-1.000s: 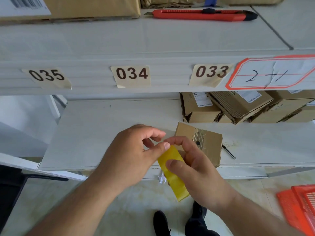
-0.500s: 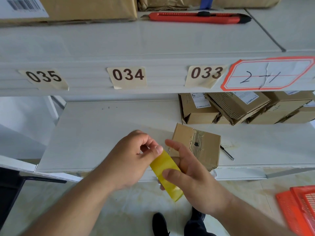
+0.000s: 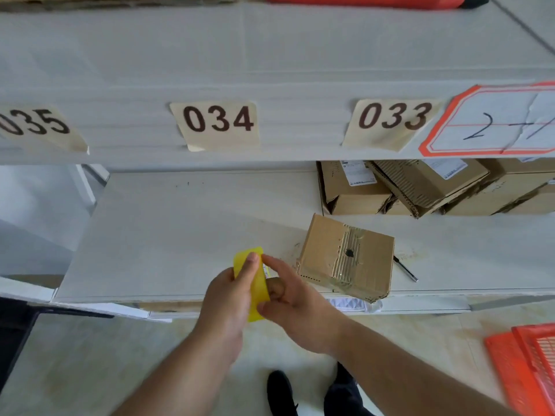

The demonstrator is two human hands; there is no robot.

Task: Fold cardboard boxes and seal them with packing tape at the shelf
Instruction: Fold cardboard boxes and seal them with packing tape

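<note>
Yellow tape strip (image 3: 255, 283) between both hands.

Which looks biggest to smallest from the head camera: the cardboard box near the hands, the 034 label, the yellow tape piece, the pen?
1. Cardboard box, clearly the largest.
2. 034 label.
3. Yellow tape piece, held in both hands and partly hidden, so its rank against the label is unsure.
4. Pen, mostly hidden behind the box.

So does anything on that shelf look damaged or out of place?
Yes. The small cardboard box near the shelf's front edge has a torn top with a dark hole, exposing the corrugation. The boxes behind are torn and lean askew. The number labels are peeling.
</note>
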